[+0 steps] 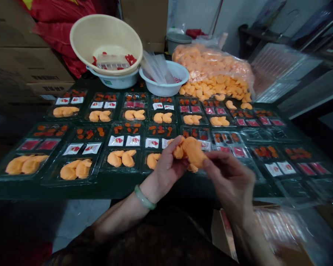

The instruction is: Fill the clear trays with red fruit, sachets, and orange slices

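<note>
My left hand (168, 166) is closed around several orange crescent-shaped pieces (190, 149) held over the near row of trays; a green bangle sits on that wrist. My right hand (230, 179) pinches the lower edge of the same bunch of pieces. Below the hands, black compartment trays (122, 162) cover the table, most with two orange pieces, small red-and-white sachets (123, 140) and little orange-red bits. One orange piece (152, 160) lies in the tray just left of my left hand.
A large clear bag of orange pieces (213, 72) lies at the back right, spilling onto the trays. A white bowl (165, 79) with clear wrappers and a tilted cream basin (105, 42) stand at the back. Trays (288, 166) on the right hold sachets only.
</note>
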`<state>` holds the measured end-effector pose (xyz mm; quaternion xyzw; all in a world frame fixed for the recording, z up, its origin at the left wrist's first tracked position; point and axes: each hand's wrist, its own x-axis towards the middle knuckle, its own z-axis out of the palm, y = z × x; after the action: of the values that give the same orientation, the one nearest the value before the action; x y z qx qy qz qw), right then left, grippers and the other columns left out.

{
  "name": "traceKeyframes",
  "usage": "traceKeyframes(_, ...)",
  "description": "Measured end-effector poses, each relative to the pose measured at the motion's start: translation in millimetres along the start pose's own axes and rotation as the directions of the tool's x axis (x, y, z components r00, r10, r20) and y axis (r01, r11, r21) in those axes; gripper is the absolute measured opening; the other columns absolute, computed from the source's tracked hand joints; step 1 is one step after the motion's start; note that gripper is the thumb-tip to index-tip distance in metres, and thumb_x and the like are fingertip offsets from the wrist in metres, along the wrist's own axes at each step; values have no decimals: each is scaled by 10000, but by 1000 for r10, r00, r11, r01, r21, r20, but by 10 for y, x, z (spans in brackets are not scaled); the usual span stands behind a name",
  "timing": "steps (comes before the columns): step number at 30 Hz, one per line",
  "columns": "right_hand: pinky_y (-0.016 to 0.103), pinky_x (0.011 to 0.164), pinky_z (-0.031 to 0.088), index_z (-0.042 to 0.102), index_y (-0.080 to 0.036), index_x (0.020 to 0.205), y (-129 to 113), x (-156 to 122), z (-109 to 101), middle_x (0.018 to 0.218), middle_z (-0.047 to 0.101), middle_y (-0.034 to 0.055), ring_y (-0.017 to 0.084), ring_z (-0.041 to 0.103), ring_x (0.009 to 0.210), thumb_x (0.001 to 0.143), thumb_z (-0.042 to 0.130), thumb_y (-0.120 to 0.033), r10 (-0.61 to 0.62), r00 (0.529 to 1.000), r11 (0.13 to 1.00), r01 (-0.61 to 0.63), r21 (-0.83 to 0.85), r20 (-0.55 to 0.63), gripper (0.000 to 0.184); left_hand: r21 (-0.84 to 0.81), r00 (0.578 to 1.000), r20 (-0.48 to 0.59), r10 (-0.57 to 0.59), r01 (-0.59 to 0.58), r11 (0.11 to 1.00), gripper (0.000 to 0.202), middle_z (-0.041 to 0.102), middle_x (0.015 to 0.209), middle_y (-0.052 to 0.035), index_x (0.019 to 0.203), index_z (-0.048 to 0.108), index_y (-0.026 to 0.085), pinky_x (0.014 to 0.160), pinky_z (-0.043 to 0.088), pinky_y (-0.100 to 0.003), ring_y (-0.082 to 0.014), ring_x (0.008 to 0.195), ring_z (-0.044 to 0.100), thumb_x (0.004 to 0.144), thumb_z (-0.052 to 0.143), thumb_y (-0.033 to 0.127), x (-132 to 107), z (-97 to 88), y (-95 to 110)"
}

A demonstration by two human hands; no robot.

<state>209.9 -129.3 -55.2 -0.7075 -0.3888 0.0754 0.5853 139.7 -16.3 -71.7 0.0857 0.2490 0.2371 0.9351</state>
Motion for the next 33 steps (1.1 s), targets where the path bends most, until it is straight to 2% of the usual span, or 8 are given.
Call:
traceKeyframes(3, 199, 454, 398, 635, -195, 832, 110, 17, -205, 685, 609, -24, 80, 498, 497, 744, 680, -228, 160, 983, 972, -141, 190, -90, 104, 39, 994, -85, 64, -60, 997, 102, 630, 783, -41, 840, 579, 160, 473, 461, -207, -140, 625, 611, 765, 616, 217, -9, 21, 88)
traceKeyframes(7, 207, 435, 364, 631, -175, 809, 321, 3, -352, 626, 571, -27, 81, 459, 469, 725, 693, -249, 220, 969, 957, -191, 218, -113, 127, 58, 982, -102, 161, -155, 986, 124, 611, 777, -23, 841, 582, 181, 402, 388, -159, -119, 590, 593, 738, 643, 212, -23, 22, 214)
traceKeyframes(11, 239, 494, 392, 615, -166, 789, 502, -48, -333, 619, 574, -8, 108, 485, 504, 763, 629, -263, 41, 996, 982, -56, -178, -85, 102, 109, 978, -100, 185, -174, 979, 193, 615, 757, -6, 853, 597, 198, 385, 372, -154, -116, 590, 593, 689, 699, 215, -41, 10, 242)
traceKeyframes(15, 288, 589, 388, 639, -166, 733, 693, -61, -247, 682, 603, 45, 172, 535, 648, 809, 546, -210, -106, 973, 711, 217, -669, 203, 127, 193, 979, -80, 185, -167, 967, 187, 632, 761, -14, 879, 604, 197, 391, 422, -206, -156, 617, 612, 727, 666, 286, -56, 27, 207)
traceKeyframes(18, 343, 663, 378, 651, -174, 701, 719, -30, -208, 719, 610, 76, 236, 534, 777, 835, 529, -219, -68, 939, 565, 316, -763, 338, 187, 213, 995, -39, 95, -85, 973, 320, 634, 800, -72, 930, 600, 163, 392, 447, -270, -206, 632, 618, 817, 500, 444, -57, 53, 162)
traceKeyframes(24, 303, 655, 449, 545, -166, 1128, 283, 8, -224, 901, 593, 63, 165, 551, 737, 877, 504, -289, -133, 980, 915, 178, -363, 145, 282, 245, 1000, -12, -11, 13, 969, 231, 612, 788, -64, 997, 556, 168, 375, 408, -216, -177, 607, 603, 841, 474, 316, -71, 66, -12)
traceKeyframes(27, 303, 650, 472, 511, -192, 1174, 95, 12, -203, 987, 583, 74, 172, 562, 784, 826, 584, -308, -132, 977, 938, 178, -298, 169, 374, 303, 997, 68, -24, 3, 953, 238, 614, 797, -52, 960, 569, 156, 384, 421, -212, -139, 563, 579, 829, 519, 348, -104, 55, -115)
traceKeyframes(33, 277, 614, 504, 599, -192, 947, 110, -22, -292, 854, 643, 36, 149, 602, 694, 785, 622, -243, -28, 992, 992, 42, -115, 120, 171, 430, 993, 117, 21, -69, 900, 317, 600, 733, -29, 867, 597, 145, 387, 426, -217, -127, 545, 557, 728, 653, 424, -132, 92, -238)
